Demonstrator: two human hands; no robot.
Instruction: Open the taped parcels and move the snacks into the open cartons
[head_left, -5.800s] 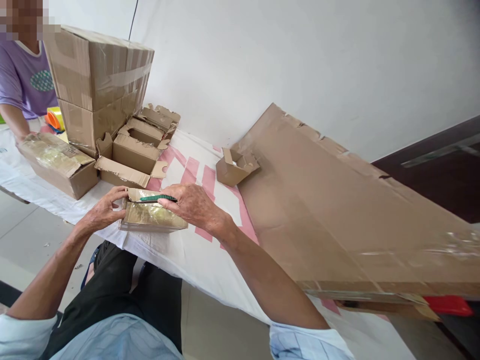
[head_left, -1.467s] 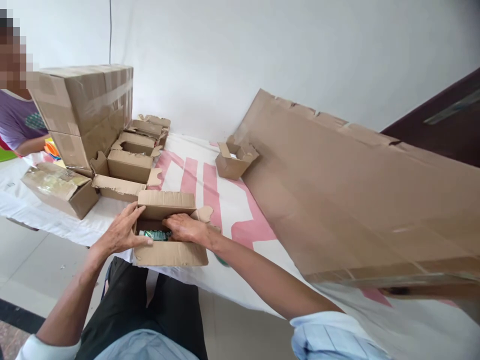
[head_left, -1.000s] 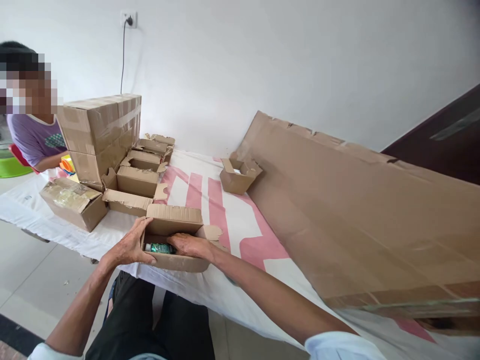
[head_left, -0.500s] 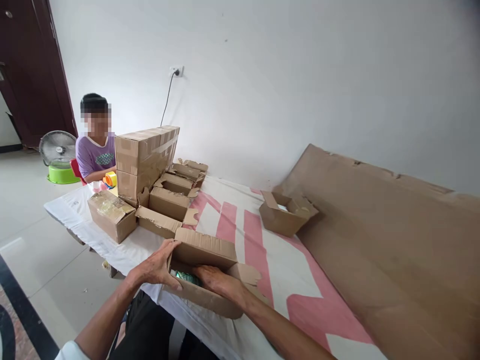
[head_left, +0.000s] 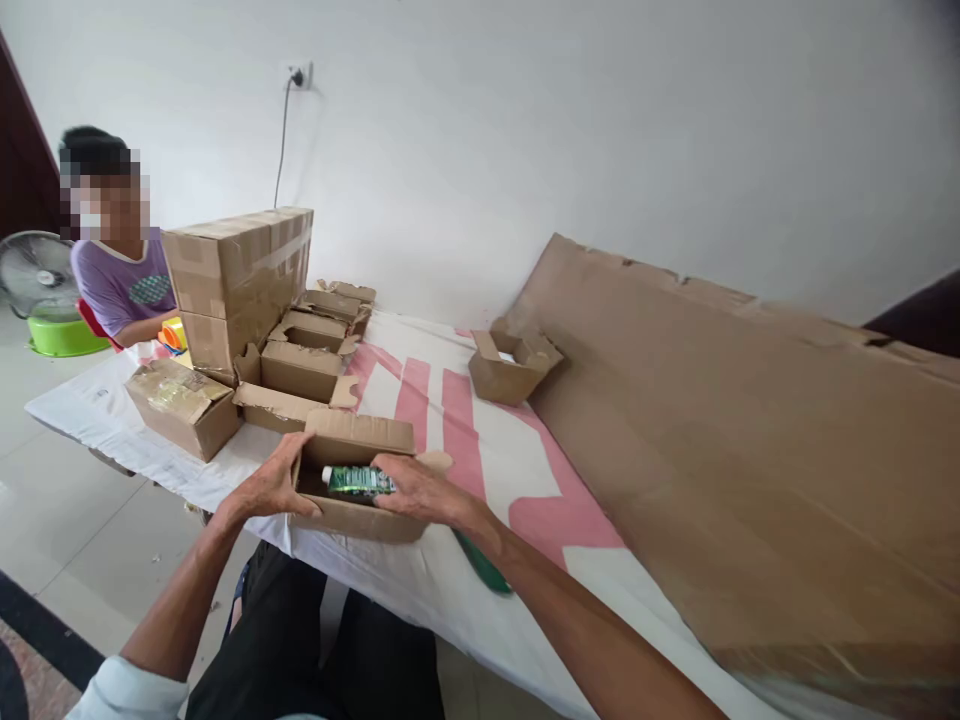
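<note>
An open cardboard box (head_left: 367, 522) sits at the near edge of the table in front of me. My left hand (head_left: 276, 482) grips the box's left end, thumb on the near wall and fingers at the far corner. Just at the box opening lies a green printed tube (head_left: 358, 480) with a white cap pointing left. The fingers of my right hand (head_left: 409, 488) close around the tube's right end, which they hide. Most of the box's inside is in shadow.
More open boxes (head_left: 300, 372) line the left, beside a tall taped stack (head_left: 240, 290) and a closed box (head_left: 182, 405). Against the wall leans a large cardboard sheet (head_left: 712, 440), near a small open box (head_left: 510, 375). A green object (head_left: 484, 565) lies under my right forearm. A person (head_left: 124, 280) sits far left.
My right hand has risen from deep in the box, bringing the green tube up into clearer view. The view has shifted right and down. The green object by my forearm now shows.
</note>
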